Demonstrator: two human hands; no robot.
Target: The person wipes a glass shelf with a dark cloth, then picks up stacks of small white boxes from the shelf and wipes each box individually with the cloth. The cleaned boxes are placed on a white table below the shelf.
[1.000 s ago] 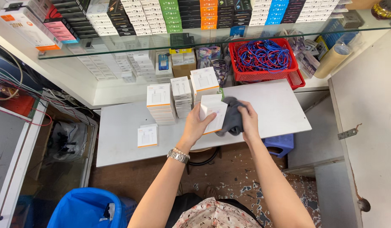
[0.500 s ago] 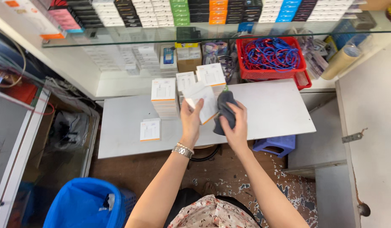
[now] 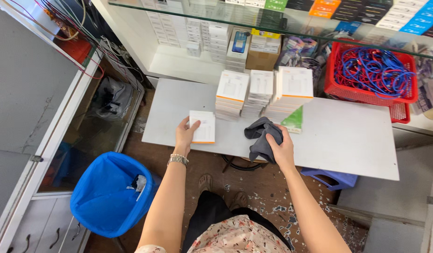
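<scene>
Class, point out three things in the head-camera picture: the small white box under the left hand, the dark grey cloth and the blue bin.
small white box [image 3: 203, 125], head view, middle of its top face
dark grey cloth [image 3: 259, 136], head view, bunched middle
blue bin [image 3: 102, 187], head view, inner liner
</scene>
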